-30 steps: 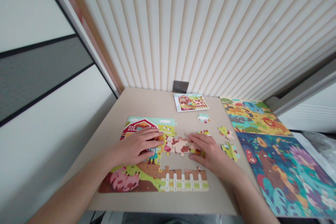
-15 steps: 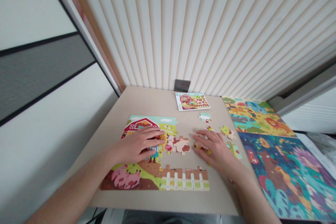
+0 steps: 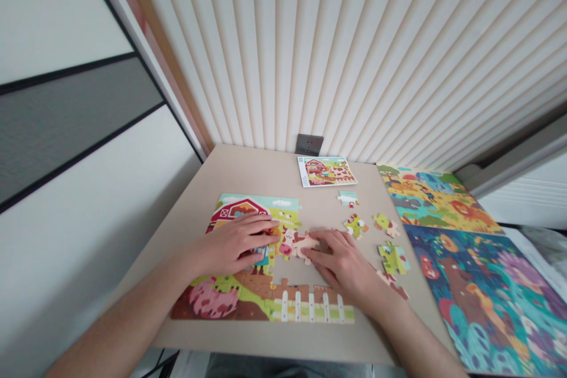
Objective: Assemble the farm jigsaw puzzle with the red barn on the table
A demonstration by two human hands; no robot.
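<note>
My left hand lies flat with fingers stretched on the partly assembled farm puzzle, covering part of the barn and a figure in blue. My right hand is at the right end of the joined cow pieces, fingers bent down onto a pink-and-brown puzzle piece; the fingers hide much of it. Below, a row of white fence pieces forms the lower edge. Beyond the right hand lie a chicken piece, a green piece and a green-and-pink piece.
A small picture card of the farm scene lies at the back, below a wall socket. A sky-blue piece lies in front of it. Two finished puzzles, a savanna scene and a dark blue one, cover the right side.
My right hand has moved left from the loose pieces to the cow's right end, uncovering the chicken piece and the green piece. The left hand stays in place.
</note>
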